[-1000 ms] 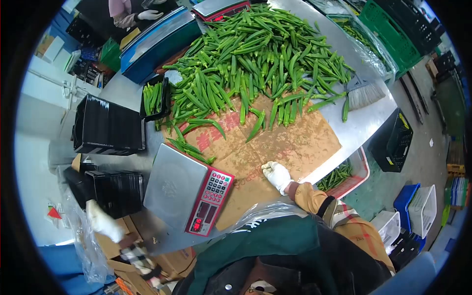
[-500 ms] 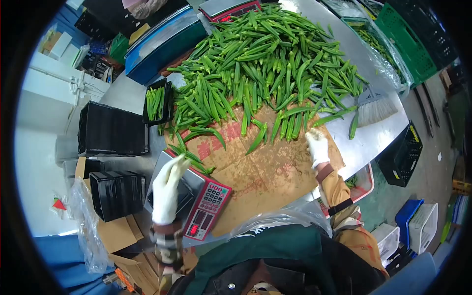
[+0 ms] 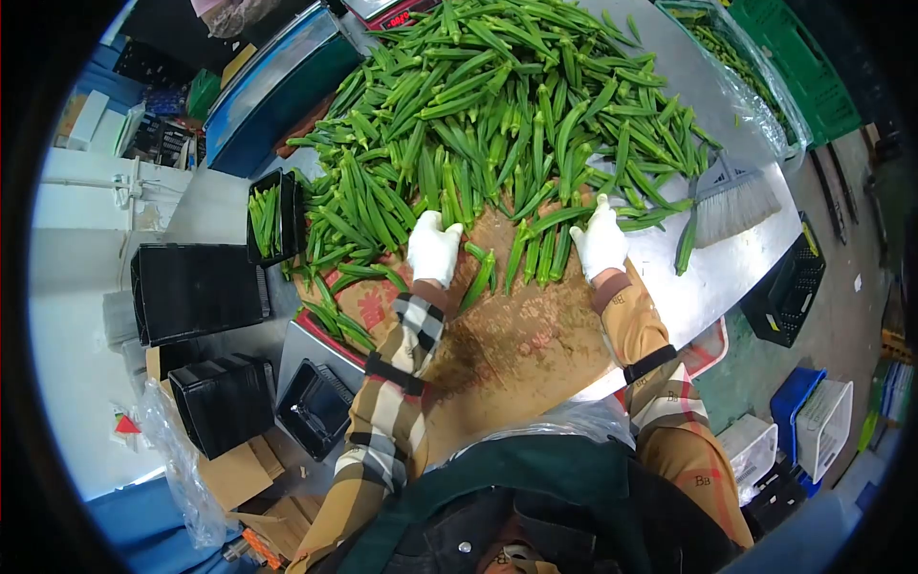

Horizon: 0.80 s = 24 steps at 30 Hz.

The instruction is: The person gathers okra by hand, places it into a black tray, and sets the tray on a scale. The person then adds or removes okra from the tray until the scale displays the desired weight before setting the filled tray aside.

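1 okra pile (image 3: 507, 105); left hand (image 3: 434, 251) at near edge, grip: cannot tell; right hand (image 3: 601, 245) likewise placed, thumb and forefinger apart.

Green okra pods (image 3: 516, 105) — slender, ridged, whole — lie in a loose heap across the bench (image 3: 684, 253), a few strays — angled variously — along its near edge.

Green okra (image 3: 459, 105), white gloves (image 3: 433, 251), tan sleeves (image 3: 631, 320) with black-and-white checks, brown cardboard (image 3: 516, 335).
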Each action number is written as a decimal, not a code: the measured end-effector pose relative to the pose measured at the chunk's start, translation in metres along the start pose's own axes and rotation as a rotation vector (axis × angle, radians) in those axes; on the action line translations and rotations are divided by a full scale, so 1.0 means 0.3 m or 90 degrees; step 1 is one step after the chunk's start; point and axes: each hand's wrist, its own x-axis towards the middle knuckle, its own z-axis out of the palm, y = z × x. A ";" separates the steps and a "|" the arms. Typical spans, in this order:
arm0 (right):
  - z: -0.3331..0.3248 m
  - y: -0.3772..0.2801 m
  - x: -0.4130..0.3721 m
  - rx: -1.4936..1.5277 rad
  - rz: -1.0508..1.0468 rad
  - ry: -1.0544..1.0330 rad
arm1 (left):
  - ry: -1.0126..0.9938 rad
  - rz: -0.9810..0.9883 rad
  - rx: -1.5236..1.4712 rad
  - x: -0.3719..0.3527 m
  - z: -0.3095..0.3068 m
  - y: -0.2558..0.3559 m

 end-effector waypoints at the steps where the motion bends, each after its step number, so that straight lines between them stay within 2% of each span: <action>1: -0.011 -0.007 -0.006 -0.005 -0.010 -0.014 | 0.034 0.019 -0.055 -0.009 -0.019 -0.023; 2: -0.011 -0.011 -0.013 -0.009 -0.020 -0.027 | 0.068 0.040 -0.110 -0.018 -0.041 -0.049; 3: -0.006 -0.002 -0.021 0.006 -0.029 -0.040 | 0.044 0.007 -0.249 -0.033 -0.074 -0.048; 4: -0.005 0.017 -0.029 0.019 -0.036 -0.053 | 0.015 -0.020 -0.150 -0.067 -0.117 -0.050; 7: 0.010 0.079 -0.085 0.023 -0.096 -0.036 | -0.053 -0.020 -0.207 -0.178 -0.129 -0.067; 8: 0.013 0.093 -0.112 0.017 -0.122 -0.021 | -0.076 -0.019 -0.118 -0.234 -0.142 -0.006; 10: -0.006 0.088 -0.151 -0.012 -0.133 -0.035 | -0.114 0.105 -0.080 -0.315 -0.085 0.000; 12: -0.019 0.088 -0.176 -0.026 -0.159 -0.028 | -0.061 0.196 0.105 -0.349 0.008 -0.051; 13: -0.012 0.114 -0.180 0.012 -0.158 -0.030 | -0.042 0.184 0.143 -0.355 0.023 -0.071; 16: -0.093 0.224 -0.192 -0.046 -0.130 -0.290 | -0.154 -0.061 -0.096 -0.304 -0.082 -0.062; 17: -0.201 0.193 -0.208 -0.027 -0.121 -0.318 | -0.101 -0.054 -0.061 -0.280 -0.143 -0.035; 18: -0.243 0.171 -0.209 0.012 -0.097 -0.316 | -0.088 -0.102 -0.074 -0.249 -0.172 -0.057; 20: -0.273 0.121 -0.197 0.091 -0.046 -0.305 | -0.009 -0.102 -0.079 -0.191 -0.179 -0.085; 22: -0.164 0.083 -0.181 0.138 -0.175 -0.112 | 0.008 -0.029 0.040 -0.144 -0.137 -0.072; 24: -0.096 -0.033 -0.158 0.150 -0.133 -0.103 | 0.022 -0.004 0.154 -0.140 -0.058 -0.077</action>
